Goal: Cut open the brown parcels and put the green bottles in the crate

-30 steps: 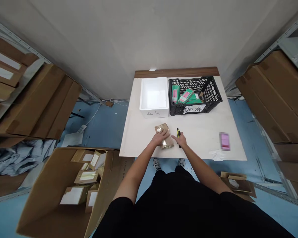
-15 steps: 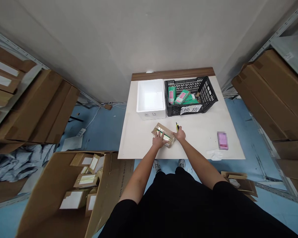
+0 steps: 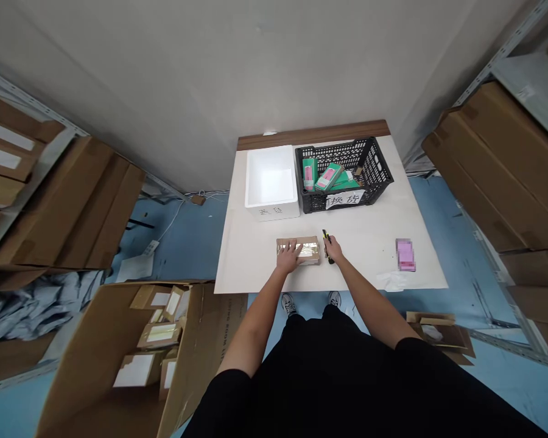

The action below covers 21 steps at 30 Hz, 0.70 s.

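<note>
A small brown cardboard parcel (image 3: 304,249) sealed with clear tape lies flat near the front of the white table (image 3: 369,231). My left hand (image 3: 288,257) rests on the parcel's left end, fingers spread flat over it. My right hand (image 3: 334,249) is closed round a black and yellow utility knife (image 3: 326,239), just right of the parcel.
Behind the parcel stand a white foam box (image 3: 271,182) and a black plastic crate (image 3: 343,175) holding green and pink packets. A pink item (image 3: 404,254) lies at the table's right. An open carton (image 3: 132,347) of small parcels stands on the floor at left. Shelves with cardboard boxes flank both sides.
The parcel has been turned from a slant to lie square with the table's front edge. My left hand stayed on it; my right hand kept hold of the knife beside it.
</note>
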Motion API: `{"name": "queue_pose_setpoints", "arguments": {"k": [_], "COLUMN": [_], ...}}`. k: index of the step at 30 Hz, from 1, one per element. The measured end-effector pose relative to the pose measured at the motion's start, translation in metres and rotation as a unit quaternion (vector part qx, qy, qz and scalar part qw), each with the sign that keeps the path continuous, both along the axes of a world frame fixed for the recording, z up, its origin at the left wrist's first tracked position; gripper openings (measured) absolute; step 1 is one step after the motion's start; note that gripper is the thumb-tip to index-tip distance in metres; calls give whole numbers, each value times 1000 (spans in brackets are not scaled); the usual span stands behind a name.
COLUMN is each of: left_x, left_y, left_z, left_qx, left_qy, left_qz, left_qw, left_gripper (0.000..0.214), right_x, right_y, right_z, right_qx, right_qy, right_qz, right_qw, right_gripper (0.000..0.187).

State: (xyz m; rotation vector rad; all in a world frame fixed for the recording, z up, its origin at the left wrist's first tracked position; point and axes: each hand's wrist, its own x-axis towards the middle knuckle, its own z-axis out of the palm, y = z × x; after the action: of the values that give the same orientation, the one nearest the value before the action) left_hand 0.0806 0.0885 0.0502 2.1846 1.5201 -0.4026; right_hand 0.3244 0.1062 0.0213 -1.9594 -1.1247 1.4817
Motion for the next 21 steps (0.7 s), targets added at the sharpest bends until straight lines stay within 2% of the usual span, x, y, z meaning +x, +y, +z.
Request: {"name": "queue_pose_setpoints", "arguments": {"k": [4,11,15,21], "left_x": [-5,-5,-3,-1], "left_y": [2,0,-2,-3], "left_z": [-8,-18,-18,-7], "left_qx": [10,8,15,4], "left_qy": [-11,1,4,11], "left_qz": [1,9,12,19], "left_qw": [1000,1000,1000,1000], "left_gripper": [76,77,76,75], "right_x": [20,14,15,37], "right_y": [-30,-42,-53,-60], "right_z": [-7,-5,4,16], "right_qx": [-11,-33,-62,-124], "right_qy": [93,132,114,64], "right_qz": [23,85,112,170], "right_qw": [995,987,985,976], "right_gripper": [20,28,28,31]}}
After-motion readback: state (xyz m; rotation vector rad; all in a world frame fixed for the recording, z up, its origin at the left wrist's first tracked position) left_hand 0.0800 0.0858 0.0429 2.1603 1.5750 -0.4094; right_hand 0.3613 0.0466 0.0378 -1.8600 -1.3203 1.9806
